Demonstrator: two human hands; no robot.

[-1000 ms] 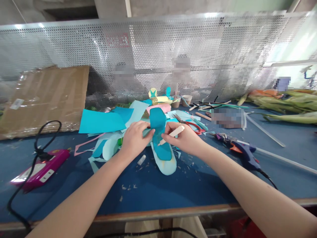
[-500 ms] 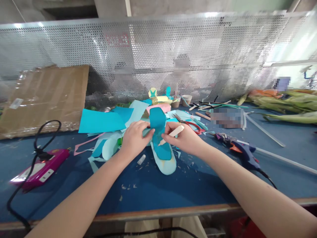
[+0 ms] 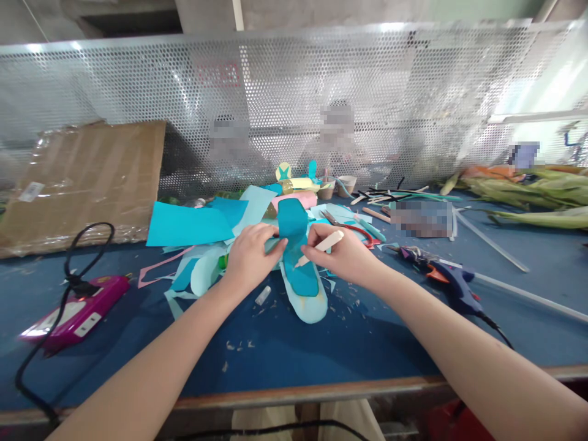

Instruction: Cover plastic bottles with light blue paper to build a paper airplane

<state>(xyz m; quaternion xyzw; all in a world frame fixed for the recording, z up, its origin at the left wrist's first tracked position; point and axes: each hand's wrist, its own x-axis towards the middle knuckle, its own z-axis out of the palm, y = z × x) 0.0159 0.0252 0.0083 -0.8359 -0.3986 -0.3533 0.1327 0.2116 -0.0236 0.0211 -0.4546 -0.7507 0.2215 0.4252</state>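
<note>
A long teal cutout with a dark line near its edge lies over a pale blue rounded piece, whose lower end shows beyond it. My left hand grips the cutout's left edge, thumb on top and fingers curled. A slim cream-coloured pen slants in my right hand, pinched between thumb and fingers. Its tip meets the teal surface, or sits just above it. Behind my right hand are red-handled scissors, blades pointing away to the left.
Teal sheets and pale blue scraps lie at left. A magenta power strip with a black cable is further left, before wrapped cardboard. A blue glue gun, glue sticks and corn husks are at right. Perforated metal stands behind.
The pen and my right fingers have shifted slightly to the right and up over the teal cutout. My left hand and both pieces stay in place.
</note>
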